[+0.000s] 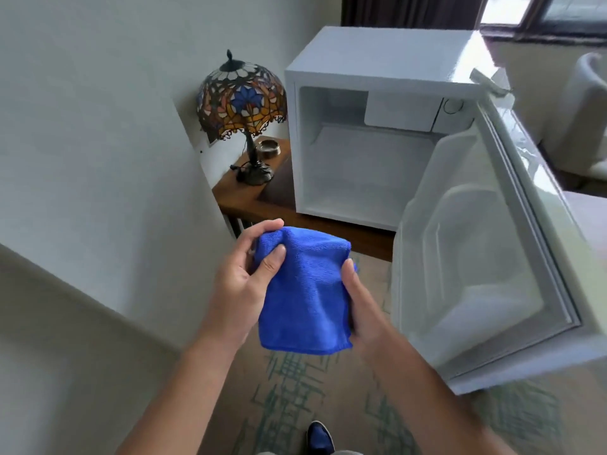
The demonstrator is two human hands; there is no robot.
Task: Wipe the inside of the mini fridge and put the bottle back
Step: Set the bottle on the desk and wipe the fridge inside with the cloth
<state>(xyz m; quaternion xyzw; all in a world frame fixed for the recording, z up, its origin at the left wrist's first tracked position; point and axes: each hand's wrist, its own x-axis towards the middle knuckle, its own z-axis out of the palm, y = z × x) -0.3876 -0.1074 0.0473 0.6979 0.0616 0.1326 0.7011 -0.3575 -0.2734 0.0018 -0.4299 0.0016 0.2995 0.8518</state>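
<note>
both hands hold a folded blue cloth (303, 290) near the camera: the left hand (243, 277) pinches its far left corner, the right hand (363, 307) grips its right edge. beyond it the white mini fridge (377, 67) stands on a wooden worktop (236, 195), its door (492, 257) swung open to the right, its inside bare. a stained-glass lamp (241, 103) stands left of the fridge.

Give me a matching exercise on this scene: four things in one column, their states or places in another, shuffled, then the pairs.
1. cloth
2. mini fridge door
3. stained-glass lamp
4. small metal bowl

A. swung open
B. on the wooden table, left of the fridge
C. held in both hands
D. beside the lamp's base

Pairs: 1-C, 2-A, 3-B, 4-D
</note>
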